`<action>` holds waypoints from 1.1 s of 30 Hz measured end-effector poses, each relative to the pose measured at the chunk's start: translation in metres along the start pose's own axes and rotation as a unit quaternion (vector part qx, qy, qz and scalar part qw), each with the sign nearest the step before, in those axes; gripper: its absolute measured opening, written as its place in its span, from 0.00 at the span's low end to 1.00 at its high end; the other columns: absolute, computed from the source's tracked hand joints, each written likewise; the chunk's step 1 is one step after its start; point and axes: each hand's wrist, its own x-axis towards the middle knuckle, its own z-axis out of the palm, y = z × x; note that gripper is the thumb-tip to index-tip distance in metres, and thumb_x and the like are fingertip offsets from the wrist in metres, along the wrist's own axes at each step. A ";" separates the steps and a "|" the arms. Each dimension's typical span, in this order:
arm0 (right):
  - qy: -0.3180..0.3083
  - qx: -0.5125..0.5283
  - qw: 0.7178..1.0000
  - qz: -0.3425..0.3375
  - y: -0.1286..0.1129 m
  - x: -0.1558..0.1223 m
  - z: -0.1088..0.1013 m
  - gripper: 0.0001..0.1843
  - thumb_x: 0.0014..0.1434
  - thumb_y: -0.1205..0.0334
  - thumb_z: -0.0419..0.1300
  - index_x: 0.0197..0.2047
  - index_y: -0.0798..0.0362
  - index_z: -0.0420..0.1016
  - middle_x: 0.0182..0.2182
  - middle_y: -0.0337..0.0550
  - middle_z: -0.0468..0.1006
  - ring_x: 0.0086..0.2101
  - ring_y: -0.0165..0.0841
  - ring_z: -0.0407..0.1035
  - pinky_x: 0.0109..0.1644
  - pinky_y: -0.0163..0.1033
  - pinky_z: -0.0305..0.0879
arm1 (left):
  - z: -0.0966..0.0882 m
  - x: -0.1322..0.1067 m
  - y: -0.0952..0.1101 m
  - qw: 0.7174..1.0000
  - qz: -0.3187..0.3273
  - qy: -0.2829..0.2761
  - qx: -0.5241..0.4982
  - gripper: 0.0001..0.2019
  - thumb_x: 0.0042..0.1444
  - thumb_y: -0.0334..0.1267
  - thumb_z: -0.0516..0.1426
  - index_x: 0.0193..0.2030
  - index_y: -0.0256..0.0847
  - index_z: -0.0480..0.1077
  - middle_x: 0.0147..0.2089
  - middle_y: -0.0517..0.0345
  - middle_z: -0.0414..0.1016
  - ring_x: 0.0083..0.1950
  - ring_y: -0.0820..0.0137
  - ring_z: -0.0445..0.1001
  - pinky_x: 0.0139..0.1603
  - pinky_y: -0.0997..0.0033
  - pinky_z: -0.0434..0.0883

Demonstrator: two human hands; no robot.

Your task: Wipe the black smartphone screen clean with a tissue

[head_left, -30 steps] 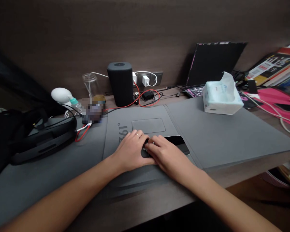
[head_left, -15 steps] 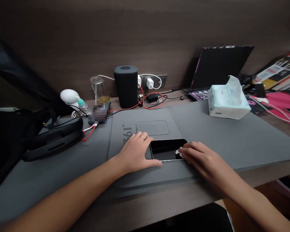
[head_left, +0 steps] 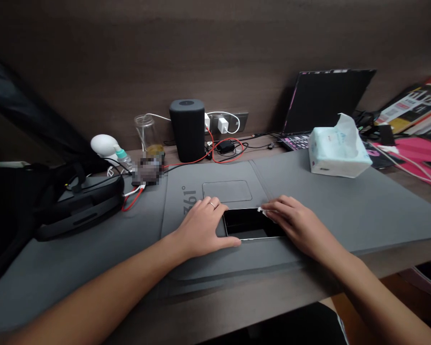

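Observation:
A smartphone (head_left: pixel 249 224) with a dark screen lies face up on the grey desk mat (head_left: pixel 345 211). My left hand (head_left: pixel 203 227), with a ring on one finger, grips its left end between the thumb at the near edge and the fingers at the far edge. Over the phone's right end, my right hand (head_left: pixel 294 223) pinches a white tissue (head_left: pixel 261 210) against the far edge of the screen. Most of that tissue is hidden under the fingers, and the hand covers the phone's right end.
A tissue pack (head_left: pixel 339 153) stands at the right, before an open laptop (head_left: pixel 328 103). Behind the mat are a black speaker (head_left: pixel 187 132), a glass jar (head_left: pixel 147 134) and tangled cables (head_left: pixel 228 146). A black headset (head_left: pixel 82 208) lies left; books (head_left: pixel 413 108) fill the far right.
My right hand with the tissue has moved away from me across the screen, from its near part to the far edge. My left hand and the phone have stayed in place.

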 end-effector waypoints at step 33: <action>-0.013 0.021 0.999 -0.029 -0.022 -0.031 -0.007 0.14 0.69 0.60 0.50 0.47 0.49 0.77 0.41 0.48 0.78 0.40 0.38 0.73 0.43 0.45 0.72 | 0.002 -0.001 -0.002 1.000 -0.009 0.000 -0.007 0.32 0.51 0.64 0.61 0.52 0.40 0.68 0.48 0.51 0.71 0.50 0.55 0.69 0.51 0.53 0.69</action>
